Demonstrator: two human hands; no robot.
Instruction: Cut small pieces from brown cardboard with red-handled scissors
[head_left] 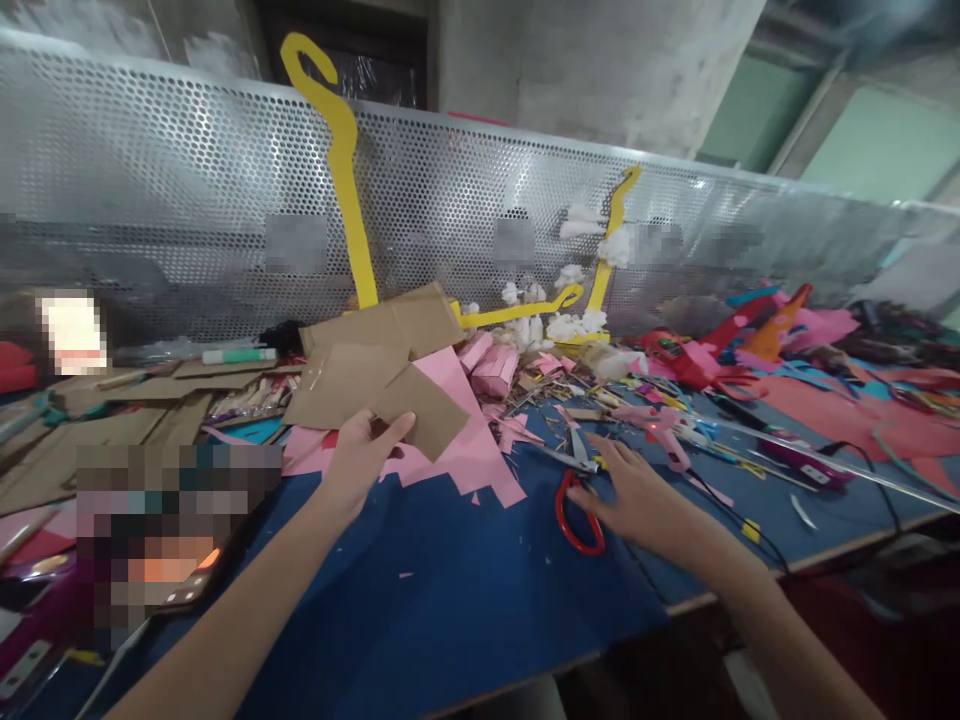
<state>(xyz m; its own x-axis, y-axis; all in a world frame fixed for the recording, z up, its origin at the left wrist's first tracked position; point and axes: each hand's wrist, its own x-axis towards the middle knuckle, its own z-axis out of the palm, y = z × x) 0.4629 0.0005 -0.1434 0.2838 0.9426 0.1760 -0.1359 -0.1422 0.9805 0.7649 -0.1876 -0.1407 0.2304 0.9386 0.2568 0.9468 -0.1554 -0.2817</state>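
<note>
Flat blue surface (465, 600), bottom centre. Right grip (637, 495) looks loosely spread, left grip (354, 462) pinches a square brown cardboard piece (433, 410) mid-frame. Red-handled metal scissors (579, 464) lie right of centre; imo keep that pinch near the edge.

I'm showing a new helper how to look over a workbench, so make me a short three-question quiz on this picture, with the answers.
1. What is the left hand holding?
2. True or false: the scissors lie nearer the left hand than the right hand.
3. Pick one. The tall strip with a hooked top, in front of the metal screen, is: A pink, B yellow, C blue.

Key:
1. A small piece of brown cardboard.
2. False; they are right by the right hand.
3. B.
</note>
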